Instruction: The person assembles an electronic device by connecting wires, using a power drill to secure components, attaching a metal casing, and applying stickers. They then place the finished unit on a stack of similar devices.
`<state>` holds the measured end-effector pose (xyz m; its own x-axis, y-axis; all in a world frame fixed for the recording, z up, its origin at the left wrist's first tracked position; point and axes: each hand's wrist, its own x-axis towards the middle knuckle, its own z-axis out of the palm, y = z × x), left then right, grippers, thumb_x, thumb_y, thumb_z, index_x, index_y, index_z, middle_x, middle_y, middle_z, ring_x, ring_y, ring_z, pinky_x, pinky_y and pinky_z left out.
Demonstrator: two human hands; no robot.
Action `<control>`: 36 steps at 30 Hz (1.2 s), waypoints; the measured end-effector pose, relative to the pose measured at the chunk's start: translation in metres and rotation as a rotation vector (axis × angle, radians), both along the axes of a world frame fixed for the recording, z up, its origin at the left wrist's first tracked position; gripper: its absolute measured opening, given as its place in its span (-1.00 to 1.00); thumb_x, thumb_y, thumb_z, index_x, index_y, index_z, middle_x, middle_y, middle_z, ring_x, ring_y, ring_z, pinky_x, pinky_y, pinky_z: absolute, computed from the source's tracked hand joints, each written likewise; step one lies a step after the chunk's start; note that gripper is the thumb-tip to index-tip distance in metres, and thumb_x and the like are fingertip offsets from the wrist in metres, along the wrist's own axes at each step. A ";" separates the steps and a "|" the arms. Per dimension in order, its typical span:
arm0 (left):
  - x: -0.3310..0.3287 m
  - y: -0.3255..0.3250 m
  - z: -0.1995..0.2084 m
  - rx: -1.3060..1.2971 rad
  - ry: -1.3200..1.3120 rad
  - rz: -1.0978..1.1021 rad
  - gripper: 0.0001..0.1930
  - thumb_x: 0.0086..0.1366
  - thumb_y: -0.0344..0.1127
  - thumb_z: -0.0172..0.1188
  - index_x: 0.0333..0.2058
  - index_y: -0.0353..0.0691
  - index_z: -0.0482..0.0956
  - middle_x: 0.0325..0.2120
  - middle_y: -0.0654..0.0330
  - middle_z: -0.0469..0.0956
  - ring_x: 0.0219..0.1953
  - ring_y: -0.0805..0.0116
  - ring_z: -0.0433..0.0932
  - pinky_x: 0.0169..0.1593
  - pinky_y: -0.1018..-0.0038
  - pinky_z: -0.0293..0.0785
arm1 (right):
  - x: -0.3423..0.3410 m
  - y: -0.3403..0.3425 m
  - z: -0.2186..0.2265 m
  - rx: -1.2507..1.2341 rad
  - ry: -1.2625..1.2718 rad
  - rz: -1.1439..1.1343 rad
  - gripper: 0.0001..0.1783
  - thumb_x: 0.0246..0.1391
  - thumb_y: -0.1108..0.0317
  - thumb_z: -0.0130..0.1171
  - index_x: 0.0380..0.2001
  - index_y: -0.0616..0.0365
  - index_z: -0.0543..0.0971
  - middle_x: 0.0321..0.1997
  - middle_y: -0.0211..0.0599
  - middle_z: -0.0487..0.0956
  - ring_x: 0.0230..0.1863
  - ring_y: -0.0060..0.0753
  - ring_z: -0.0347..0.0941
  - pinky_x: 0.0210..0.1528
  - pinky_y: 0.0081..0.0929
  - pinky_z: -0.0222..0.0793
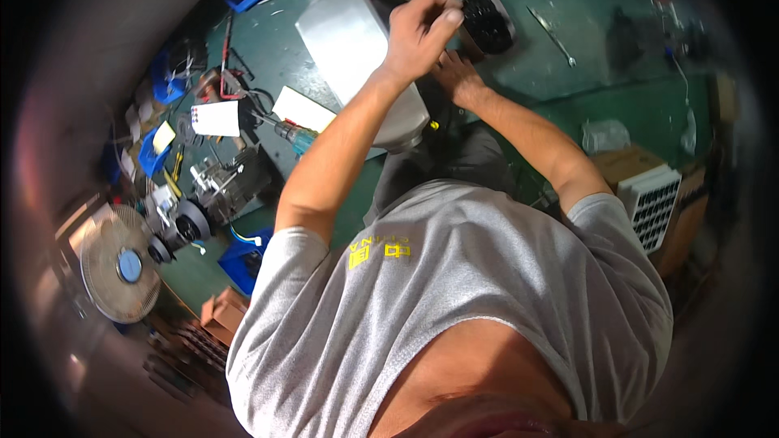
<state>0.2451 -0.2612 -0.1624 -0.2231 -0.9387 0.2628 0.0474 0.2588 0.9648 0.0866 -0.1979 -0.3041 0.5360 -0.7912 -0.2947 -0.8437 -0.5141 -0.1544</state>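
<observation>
The silver housing (pixel 345 45) lies left of your fingers, its long axis running from far left to near right. Your left hand (pixel 418 36) is the nearer, above its right edge, fingers curled toward the thumb; a grip cannot be confirmed. Your right hand (pixel 459 81) sits nearer you and farther right, fingers partly hidden, state indeterminable. The housing is smooth, faceted, satin metal. The black part (pixel 487 24), just right of your left fingertips, is rounded with a rough, ridged face.
</observation>
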 end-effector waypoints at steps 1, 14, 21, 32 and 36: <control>-0.010 -0.006 -0.002 -0.014 -0.017 -0.051 -0.75 0.41 -0.30 0.14 -0.13 -0.41 0.58 -0.40 0.24 0.60 -0.33 0.56 0.51 -0.22 0.57 0.46 | -0.004 0.005 0.002 -0.037 -0.014 -0.006 -0.46 0.05 0.47 0.20 0.15 0.01 0.42 0.24 -0.08 0.35 0.30 0.04 0.27 0.22 0.00 0.34; -0.070 0.008 -0.024 -0.271 -0.107 -0.216 -0.78 0.28 -0.24 0.26 -0.31 -0.32 0.58 -0.46 0.09 0.61 -0.43 0.27 0.58 -0.30 0.38 0.48 | -0.009 0.218 0.035 0.712 -1.514 -1.530 -0.33 0.03 0.30 0.42 0.24 0.06 0.44 -0.04 -0.45 0.53 -0.13 -0.48 0.51 -0.12 -0.48 0.48; -0.076 0.008 -0.030 -0.287 -0.198 -0.282 -0.73 0.24 -0.21 0.31 -0.40 -0.35 0.58 -0.59 0.12 0.58 -0.53 0.40 0.52 -0.38 0.42 0.49 | 0.098 0.224 0.025 0.749 -2.052 -1.530 -0.25 0.08 0.47 0.38 0.33 0.17 0.32 0.06 -0.35 0.49 0.01 -0.53 0.45 -0.03 -0.52 0.45; -0.078 0.008 -0.038 -0.170 -0.216 -0.342 -0.69 0.25 -0.26 0.34 -0.50 -0.35 0.47 -0.68 0.18 0.54 -0.59 0.49 0.50 -0.48 0.44 0.45 | 0.142 0.206 0.047 0.319 -2.023 -1.407 -0.10 -0.01 0.44 0.45 0.34 0.28 0.19 0.17 -0.16 0.44 0.18 -0.38 0.41 0.26 -0.35 0.39; -0.080 0.003 -0.045 -0.333 -0.281 -0.281 -0.68 0.23 -0.23 0.35 -0.51 -0.34 0.47 -0.68 0.12 0.54 -0.61 0.45 0.50 -0.48 0.42 0.44 | 0.147 0.207 0.042 0.256 -2.007 -1.417 -0.12 -0.06 0.48 0.47 0.29 0.29 0.21 0.13 -0.17 0.43 0.17 -0.37 0.43 0.16 -0.39 0.49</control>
